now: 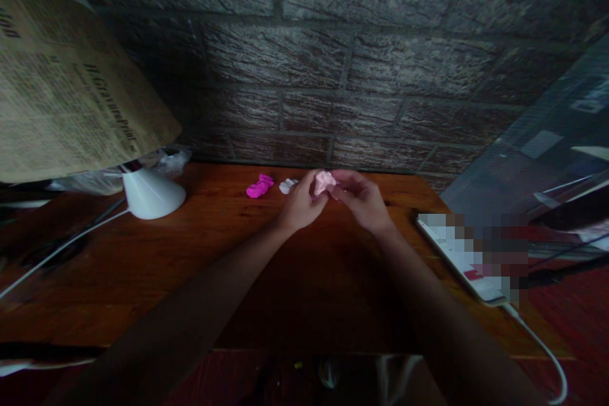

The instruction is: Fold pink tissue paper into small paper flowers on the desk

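Both of my hands meet over the far middle of a wooden table. My left hand and my right hand pinch a soft pale pink lump between their fingertips, fingers closed on it. Just left of the hands a small white lump lies on the table, and further left a bright magenta lump. Both lie loose, apart from my hands.
A white lamp base with its cable stands at the left, under a newspaper-print shade. A flat white device with a cable lies at the right edge. A brick wall closes the back.
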{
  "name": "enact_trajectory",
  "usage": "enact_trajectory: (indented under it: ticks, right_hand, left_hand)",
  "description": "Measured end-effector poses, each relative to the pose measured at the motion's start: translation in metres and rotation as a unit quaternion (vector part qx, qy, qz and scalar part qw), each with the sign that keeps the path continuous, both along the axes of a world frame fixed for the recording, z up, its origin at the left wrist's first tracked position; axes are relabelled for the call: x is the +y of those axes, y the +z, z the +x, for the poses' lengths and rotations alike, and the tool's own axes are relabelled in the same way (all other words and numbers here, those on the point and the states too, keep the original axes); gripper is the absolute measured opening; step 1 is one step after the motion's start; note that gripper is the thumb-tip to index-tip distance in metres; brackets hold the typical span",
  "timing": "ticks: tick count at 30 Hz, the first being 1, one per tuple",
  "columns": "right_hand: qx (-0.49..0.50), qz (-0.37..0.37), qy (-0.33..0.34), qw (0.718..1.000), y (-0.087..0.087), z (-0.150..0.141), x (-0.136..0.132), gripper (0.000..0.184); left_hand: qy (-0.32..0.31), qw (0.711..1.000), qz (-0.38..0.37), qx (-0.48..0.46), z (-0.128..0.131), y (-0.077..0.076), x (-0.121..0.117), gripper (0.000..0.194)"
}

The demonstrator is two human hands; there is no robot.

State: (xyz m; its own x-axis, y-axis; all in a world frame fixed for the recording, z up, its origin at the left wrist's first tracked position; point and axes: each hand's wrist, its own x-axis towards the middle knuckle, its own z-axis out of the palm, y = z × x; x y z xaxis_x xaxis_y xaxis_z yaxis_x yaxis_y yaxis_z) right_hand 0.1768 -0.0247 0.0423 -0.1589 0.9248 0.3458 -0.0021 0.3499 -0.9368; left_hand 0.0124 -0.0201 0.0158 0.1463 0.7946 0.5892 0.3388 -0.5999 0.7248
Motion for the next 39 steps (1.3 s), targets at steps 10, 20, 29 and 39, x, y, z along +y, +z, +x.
enact_trajectory:
  ticks: [10,20,29,39]
  right_hand:
    - [-0.06,0.101,-0.114,0.987,-0.002,0.009,0.004,0.027]
    - [-0.053,0.062,-0.108,0.991,0.005,0.002,-0.005,0.024]
    - [-0.052,0.045,-0.065,0.996,0.007,0.0,-0.008,0.026]
    - [0.057,-0.047,-0.03,0.997,0.011,-0.006,-0.008,0.034]
  left_hand:
    - [-0.049,0.993,-0.022,-0.102,0.004,-0.002,0.002,0.043]
    - [0.034,0.998,0.02,-0.043,0.003,0.004,-0.005,0.032]
    - [0.1,0.987,0.123,0.019,-0.003,0.006,-0.003,0.037]
    - [0.105,0.979,0.174,0.028,-0.005,0.005,-0.002,0.034]
